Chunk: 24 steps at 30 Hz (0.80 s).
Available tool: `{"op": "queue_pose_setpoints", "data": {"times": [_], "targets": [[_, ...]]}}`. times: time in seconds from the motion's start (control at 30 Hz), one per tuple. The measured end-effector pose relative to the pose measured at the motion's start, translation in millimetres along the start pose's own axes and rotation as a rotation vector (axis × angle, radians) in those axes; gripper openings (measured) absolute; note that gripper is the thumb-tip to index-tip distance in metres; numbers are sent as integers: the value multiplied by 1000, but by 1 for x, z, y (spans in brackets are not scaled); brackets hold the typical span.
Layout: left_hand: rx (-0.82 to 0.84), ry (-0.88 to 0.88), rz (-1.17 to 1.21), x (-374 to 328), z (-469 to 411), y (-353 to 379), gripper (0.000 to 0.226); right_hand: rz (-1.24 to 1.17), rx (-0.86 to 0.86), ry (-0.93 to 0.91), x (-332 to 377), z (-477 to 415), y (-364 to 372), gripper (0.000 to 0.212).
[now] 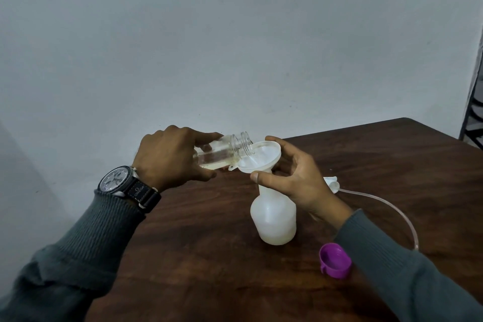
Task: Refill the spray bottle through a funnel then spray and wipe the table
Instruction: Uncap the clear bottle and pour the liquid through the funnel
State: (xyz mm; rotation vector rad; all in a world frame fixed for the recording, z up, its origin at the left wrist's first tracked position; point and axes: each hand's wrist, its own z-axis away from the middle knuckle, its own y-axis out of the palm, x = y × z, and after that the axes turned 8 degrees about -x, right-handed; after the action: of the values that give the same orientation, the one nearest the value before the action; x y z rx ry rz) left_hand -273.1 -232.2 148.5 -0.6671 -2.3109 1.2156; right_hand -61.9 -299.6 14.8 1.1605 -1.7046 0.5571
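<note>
translucent white spray bottle (274, 217), funnel (258, 158) atop

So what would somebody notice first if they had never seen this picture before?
Probably the two hands in the middle: the left hand tips a clear jar sideways into a white funnel, which the right hand steadies. The funnel sits in a white bottle standing on the dark wooden table. After that, the bright purple cap lying near the right sleeve and the big watch on the left wrist stand out.
</note>
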Motion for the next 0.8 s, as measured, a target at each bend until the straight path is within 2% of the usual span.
{"op": "queue_pose_setpoints", "data": {"times": [0.37, 0.67, 0.8], "targets": [[-7, 18, 4, -1, 1, -2, 71, 1, 7, -7, 3, 2, 1, 72], [-28, 25, -2, -1, 0, -2, 70, -22, 1, 5, 3, 2, 2, 79], [-23, 26, 3, -3, 0, -3, 71, -26, 6, 5, 3, 2, 2, 76]]}}
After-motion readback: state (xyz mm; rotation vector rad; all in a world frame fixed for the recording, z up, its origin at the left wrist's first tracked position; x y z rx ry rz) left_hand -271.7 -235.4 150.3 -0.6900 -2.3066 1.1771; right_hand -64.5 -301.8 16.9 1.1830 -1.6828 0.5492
